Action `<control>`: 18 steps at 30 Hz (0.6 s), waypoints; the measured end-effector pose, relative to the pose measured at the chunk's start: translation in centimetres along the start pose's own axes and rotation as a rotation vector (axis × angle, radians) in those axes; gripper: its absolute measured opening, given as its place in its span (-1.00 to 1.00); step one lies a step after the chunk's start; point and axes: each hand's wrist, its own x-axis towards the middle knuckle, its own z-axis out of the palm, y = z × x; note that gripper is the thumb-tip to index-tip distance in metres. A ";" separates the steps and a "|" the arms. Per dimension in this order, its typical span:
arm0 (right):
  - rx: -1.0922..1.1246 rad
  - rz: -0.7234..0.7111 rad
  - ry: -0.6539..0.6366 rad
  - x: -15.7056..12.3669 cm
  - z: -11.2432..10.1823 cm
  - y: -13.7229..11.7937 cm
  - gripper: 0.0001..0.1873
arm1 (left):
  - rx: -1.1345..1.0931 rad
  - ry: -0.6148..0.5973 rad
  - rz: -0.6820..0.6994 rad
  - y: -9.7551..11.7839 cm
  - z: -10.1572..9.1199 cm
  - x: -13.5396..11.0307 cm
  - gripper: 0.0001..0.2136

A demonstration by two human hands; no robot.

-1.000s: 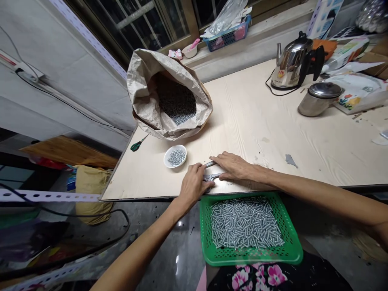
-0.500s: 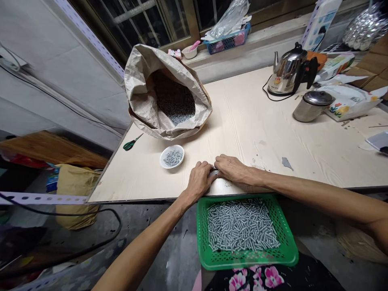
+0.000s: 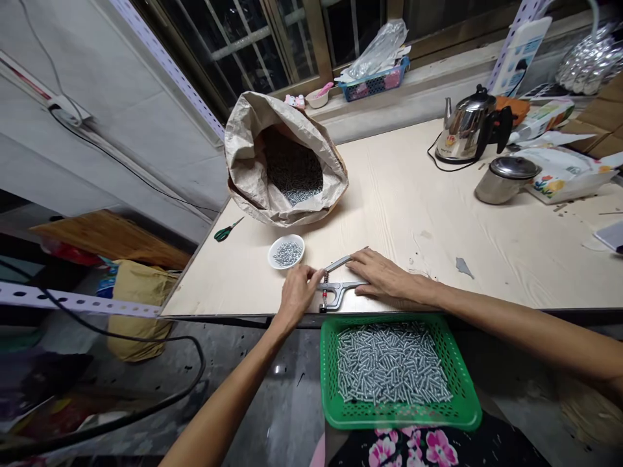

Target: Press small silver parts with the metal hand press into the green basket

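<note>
A grey pliers-like hand tool with two spread handles, a small spring and a red ring lies at the table's front edge. My right hand holds its handles from the right, fingers on the upper one and thumb by the lower one. At the tool's spring end, my left hand is closed, its thumb against the tool; whether a small piece is in those fingers is hidden. A white bowl of small silver screw-like pieces stands just beyond my left hand. Below my hands, a green basket holds many similar pieces.
A large open sack with more metal pieces stands behind the bowl. Green-handled scissors lie at the left. On the right are a kettle, a lidded metal pot and a grey scrap. A cable hangs at lower left.
My hands have moved apart, the left one leftward, and the tool between them now shows with its handles spread. The whole view has shifted slightly.
</note>
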 end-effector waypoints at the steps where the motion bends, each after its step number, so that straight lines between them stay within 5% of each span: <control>1: 0.007 0.012 0.006 -0.2 0.1 -0.4 -0.71 | 0.019 -0.053 -0.086 -0.2 -0.3 -0.4 -0.63; 5: -0.030 0.102 0.007 -0.1 1.2 -1.6 -0.92 | -0.009 -0.271 -0.262 -0.2 -0.2 -1.5 -0.66; 12: -0.116 0.127 0.073 0.5 2.9 -1.2 -0.92 | -0.189 -0.390 -0.353 -0.5 0.2 -0.3 -0.75; 18: -0.055 0.097 0.082 0.4 3.4 -0.6 -0.91 | -0.002 -0.285 -0.224 -1.6 -1.2 -0.9 -0.86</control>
